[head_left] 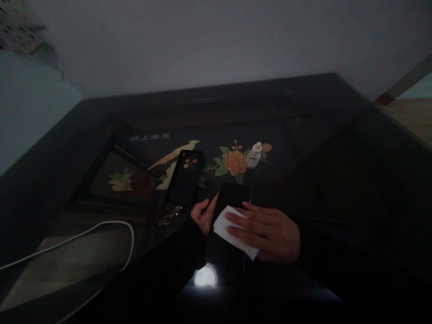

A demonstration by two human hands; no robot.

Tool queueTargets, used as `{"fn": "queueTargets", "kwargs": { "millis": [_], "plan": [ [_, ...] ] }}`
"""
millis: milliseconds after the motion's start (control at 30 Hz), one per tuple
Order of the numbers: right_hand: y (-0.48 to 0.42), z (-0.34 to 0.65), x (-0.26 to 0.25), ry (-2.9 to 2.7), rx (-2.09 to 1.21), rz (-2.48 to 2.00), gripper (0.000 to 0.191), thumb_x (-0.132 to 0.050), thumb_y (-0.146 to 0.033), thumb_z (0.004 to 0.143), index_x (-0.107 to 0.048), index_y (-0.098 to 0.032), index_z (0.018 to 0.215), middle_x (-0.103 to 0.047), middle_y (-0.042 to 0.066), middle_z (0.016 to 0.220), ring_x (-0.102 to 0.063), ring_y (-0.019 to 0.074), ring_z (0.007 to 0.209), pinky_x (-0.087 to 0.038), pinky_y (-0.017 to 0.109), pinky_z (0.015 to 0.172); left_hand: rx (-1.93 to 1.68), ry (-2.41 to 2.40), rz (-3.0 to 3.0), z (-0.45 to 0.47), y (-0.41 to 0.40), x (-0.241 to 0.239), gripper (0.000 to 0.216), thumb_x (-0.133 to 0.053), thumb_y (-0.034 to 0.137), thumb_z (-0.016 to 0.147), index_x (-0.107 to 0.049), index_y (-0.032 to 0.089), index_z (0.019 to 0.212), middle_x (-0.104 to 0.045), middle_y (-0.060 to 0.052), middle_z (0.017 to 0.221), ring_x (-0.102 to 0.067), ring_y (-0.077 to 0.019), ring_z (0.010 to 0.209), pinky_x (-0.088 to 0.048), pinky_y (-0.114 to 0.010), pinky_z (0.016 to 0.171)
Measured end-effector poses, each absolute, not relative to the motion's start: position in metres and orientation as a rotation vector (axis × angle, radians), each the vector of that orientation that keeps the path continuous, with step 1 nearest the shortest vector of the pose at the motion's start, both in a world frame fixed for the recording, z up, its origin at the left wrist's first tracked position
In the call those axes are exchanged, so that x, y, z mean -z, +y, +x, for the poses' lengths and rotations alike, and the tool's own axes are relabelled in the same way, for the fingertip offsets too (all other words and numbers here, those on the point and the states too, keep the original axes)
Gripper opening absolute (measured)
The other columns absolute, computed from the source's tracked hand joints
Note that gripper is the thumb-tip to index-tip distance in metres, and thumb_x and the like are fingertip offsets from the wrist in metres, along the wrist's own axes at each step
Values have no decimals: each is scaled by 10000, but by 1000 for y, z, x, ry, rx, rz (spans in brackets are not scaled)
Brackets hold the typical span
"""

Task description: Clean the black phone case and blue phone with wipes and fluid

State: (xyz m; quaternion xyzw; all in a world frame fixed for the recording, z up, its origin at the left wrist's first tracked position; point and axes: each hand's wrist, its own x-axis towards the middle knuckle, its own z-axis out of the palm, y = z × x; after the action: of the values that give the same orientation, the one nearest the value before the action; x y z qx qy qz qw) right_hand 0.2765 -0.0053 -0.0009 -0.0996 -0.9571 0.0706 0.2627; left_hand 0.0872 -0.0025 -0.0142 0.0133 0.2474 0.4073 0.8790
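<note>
My left hand [203, 215] grips the left edge of a black phone [232, 198], which I hold screen-up over the dark table. Across the screen lies my right hand [266, 233], its fingers pressing a folded white cloth [227, 229] flat against the glass; a ring shows on one finger. A black phone case [186, 177] lies on the table just beyond my left hand, camera cut-out facing up. A small clear dropper bottle [254, 155] with a white cap stands farther back on the right.
The dark glossy table [337, 171] has painted flowers and a bird. A white cable [101, 229] curves across the left near side. A small metal trinket [170, 216] lies by the case. A bright spot [205, 276] glows below the phone. A pale wall stands behind.
</note>
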Motion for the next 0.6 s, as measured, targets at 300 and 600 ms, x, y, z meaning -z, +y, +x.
{"fn": "queueTargets", "kwargs": {
  "millis": [300,600],
  "plan": [
    [-2,284,1,-2588,-216,-285,502,-196,-366,934,-527,-65,1162,-496,137,1264,-367,224,1240,-350,398,1012,-913,543,51,92,-2,20,662,-346,396,774,-185,192,1382,-596,-97,1041,-575,-207,749,-385,-355,746],
    [-4,283,1,-2597,-222,-154,448,-246,-344,929,-507,-85,1185,-468,106,1297,-317,229,1268,-347,379,1018,-829,566,147,84,-2,20,606,-335,399,796,-244,229,1371,-620,-70,901,-540,-168,567,-407,-393,736]
  ]
}}
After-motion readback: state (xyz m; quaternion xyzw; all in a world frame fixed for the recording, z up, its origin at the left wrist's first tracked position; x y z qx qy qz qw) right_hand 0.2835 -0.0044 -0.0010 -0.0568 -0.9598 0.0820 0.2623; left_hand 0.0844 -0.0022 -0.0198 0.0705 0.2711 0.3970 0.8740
